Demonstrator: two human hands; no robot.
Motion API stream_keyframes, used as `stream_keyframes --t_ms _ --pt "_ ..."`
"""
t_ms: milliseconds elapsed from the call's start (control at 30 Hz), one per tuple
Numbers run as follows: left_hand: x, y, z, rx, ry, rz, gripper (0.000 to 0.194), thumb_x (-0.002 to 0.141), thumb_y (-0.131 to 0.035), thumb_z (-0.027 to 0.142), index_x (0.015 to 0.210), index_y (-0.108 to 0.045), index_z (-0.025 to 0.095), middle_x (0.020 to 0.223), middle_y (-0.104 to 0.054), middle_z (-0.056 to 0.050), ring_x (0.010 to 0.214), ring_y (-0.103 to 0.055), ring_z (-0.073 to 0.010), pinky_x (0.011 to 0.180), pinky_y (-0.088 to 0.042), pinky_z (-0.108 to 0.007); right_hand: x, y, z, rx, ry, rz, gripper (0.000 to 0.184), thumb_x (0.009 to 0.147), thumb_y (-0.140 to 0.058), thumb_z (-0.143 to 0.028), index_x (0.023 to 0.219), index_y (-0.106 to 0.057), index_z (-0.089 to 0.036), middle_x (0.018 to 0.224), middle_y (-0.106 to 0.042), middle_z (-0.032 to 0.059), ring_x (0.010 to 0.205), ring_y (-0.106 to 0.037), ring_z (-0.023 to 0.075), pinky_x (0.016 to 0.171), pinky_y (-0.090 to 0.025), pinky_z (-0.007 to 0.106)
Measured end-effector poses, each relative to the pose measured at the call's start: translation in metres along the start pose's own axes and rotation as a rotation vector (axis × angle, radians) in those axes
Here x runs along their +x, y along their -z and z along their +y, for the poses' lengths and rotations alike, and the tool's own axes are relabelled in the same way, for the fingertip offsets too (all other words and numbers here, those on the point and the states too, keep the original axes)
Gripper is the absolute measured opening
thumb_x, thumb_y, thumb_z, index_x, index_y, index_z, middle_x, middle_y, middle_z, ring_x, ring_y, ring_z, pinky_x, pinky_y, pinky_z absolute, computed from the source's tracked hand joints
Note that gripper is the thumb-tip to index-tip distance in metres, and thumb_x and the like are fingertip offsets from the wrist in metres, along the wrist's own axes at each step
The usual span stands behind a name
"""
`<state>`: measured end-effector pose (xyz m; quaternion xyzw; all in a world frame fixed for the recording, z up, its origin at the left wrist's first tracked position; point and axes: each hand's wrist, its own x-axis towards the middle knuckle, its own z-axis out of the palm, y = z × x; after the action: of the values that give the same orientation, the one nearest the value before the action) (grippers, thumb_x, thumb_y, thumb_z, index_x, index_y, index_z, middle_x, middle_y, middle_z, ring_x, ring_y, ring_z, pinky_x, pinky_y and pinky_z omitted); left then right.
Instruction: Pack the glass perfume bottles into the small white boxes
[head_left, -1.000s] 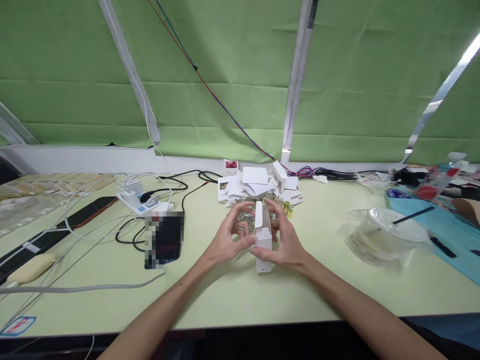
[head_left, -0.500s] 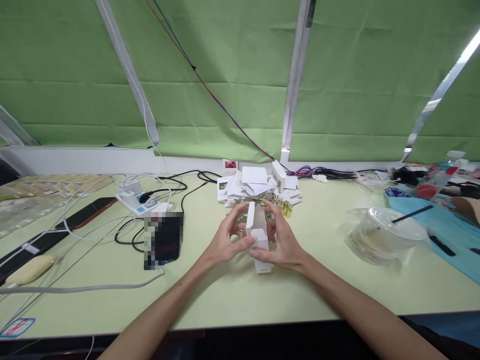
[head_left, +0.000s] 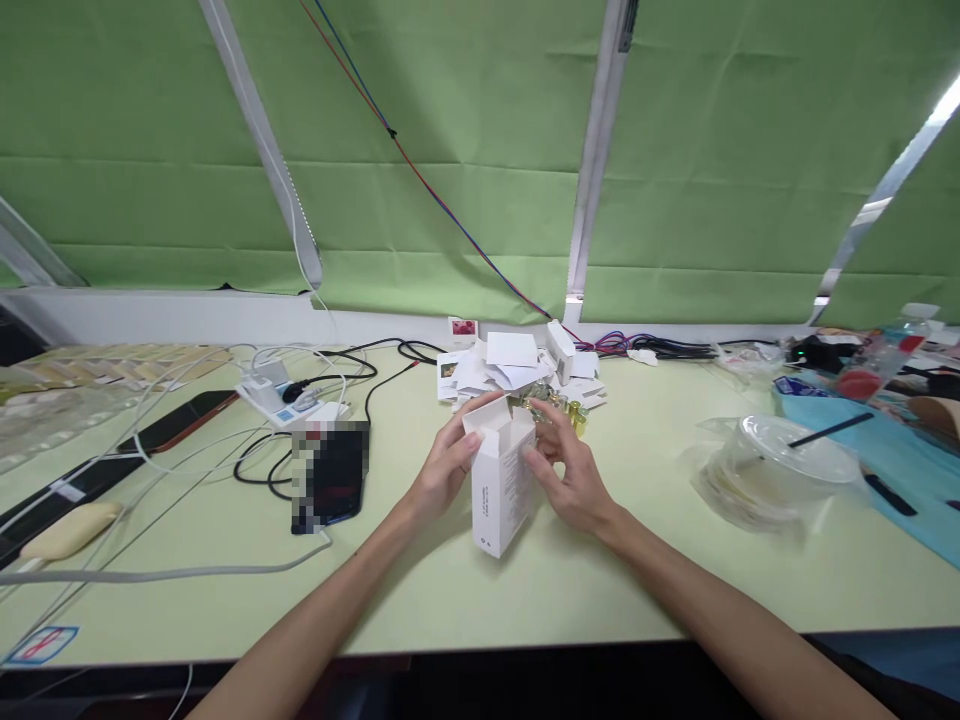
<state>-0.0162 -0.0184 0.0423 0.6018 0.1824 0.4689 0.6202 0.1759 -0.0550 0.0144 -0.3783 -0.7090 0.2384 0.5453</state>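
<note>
A white cardboard box (head_left: 501, 495) with small print on its sides stands tilted in front of me, its top flaps raised and its mouth uncovered. My left hand (head_left: 448, 455) grips it by the upper left, thumb pressed on the near side and fingers behind. At the upper right edge, my right hand (head_left: 574, 475) has its thumb on the box's side, with the fingers curled at the far edge and partly hidden. Just beyond the box lie several gold-coloured metal pieces (head_left: 576, 415), partly covered by my hands. Behind them is a heap of white papers (head_left: 512, 352).
A black phone (head_left: 337, 475) lies to the left by a white power strip (head_left: 262, 398) and tangled cables. Farther left are a dark strap-like item (head_left: 180, 422) and a beige oval object (head_left: 71, 532). On the right, a lidded plastic cup (head_left: 795, 450) with a black straw sits in a bag.
The box has been turned so that a printed side and edge face me, and it is more upright. My left hand shifted to its upper left; my right hand loosened slightly to the right.
</note>
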Motion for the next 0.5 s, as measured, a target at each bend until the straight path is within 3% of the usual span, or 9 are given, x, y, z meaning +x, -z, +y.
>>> stream_keyframes --t_ms 333,500 --pt "0.0001 -0.0012 0.0016 -0.063 0.055 0.032 0.061 0.086 -0.065 0.054 0.137 -0.056 0.021 0.117 -0.069 -0.012 0.098 -0.068 -0.0286 0.073 -0.054 -0.032 0.0008 0.0021 -0.003 0.082 -0.006 -0.009 0.049 0.097 -0.057 -0.038 0.143 -0.041 -0.029 0.103 -0.065 0.0046 0.075 -0.065 0.0161 0.064 -0.054 0.029" --pt "0.0026 -0.0006 -0.0019 0.055 0.03 0.117 0.048 0.09 -0.063 0.054 0.124 -0.059 0.021 0.081 -0.067 -0.003 0.066 -0.065 -0.0165 0.054 -0.05 -0.023 0.0007 0.0011 -0.0028 0.134 -0.033 0.038 0.048 0.096 -0.058 -0.039 0.14 -0.041 -0.029 0.113 -0.065 0.0075 0.082 -0.068 0.0186 0.064 -0.056 0.03"
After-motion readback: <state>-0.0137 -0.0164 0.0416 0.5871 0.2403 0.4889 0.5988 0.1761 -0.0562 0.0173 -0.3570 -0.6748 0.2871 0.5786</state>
